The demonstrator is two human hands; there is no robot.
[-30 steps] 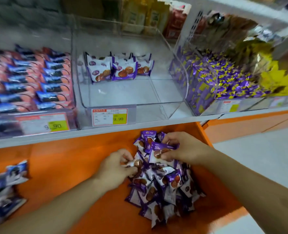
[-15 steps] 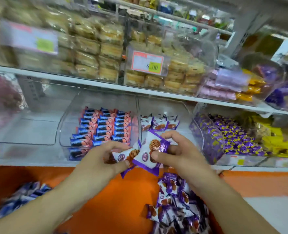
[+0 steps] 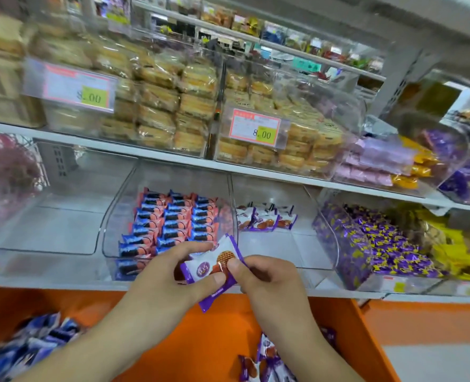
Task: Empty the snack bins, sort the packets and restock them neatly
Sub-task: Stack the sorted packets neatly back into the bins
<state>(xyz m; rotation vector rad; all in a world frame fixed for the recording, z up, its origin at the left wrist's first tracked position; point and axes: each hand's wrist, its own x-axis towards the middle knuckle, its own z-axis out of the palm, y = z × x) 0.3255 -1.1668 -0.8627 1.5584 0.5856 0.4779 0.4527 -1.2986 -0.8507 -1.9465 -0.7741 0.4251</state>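
Two hands meet in front of the middle shelf, both on our small stack of white-and-purple biscuit packets [image 3: 214, 264]; our left hand [image 3: 170, 279] pinches the stack with thumb on the front face and fingers curled behind; our right hand [image 3: 269, 282] pinches its right edge, thumb tip on the printed biscuit, fingers curled under; how many packets are in the stack we cannot tell, more than one edge shows; the stack is held in the air just in front of the clear plastic bin [image 3: 297, 260] that has one short row of the same purple-edged packets [image 3: 265, 219] standing at its back; just left of it, a clear bin of blue-and-pink wrapped snacks [image 3: 170, 221] in tidy rows; far left, a clear bin [image 3: 62, 230] with bare floor showing; right of centre, a bin heaped with purple-and-yellow wrapped candies [image 3: 377, 238]; below, the orange bottom ledge [image 3: 200, 340] carries a loose pile of purple biscuit packets [image 3: 266, 362] near our right forearm and a blurred heap of blue packets [image 3: 27, 346] at the left edge; upper shelf holds clear-wrapped golden cakes [image 3: 173, 106] behind two price tags reading 8.00 [image 3: 255, 128].
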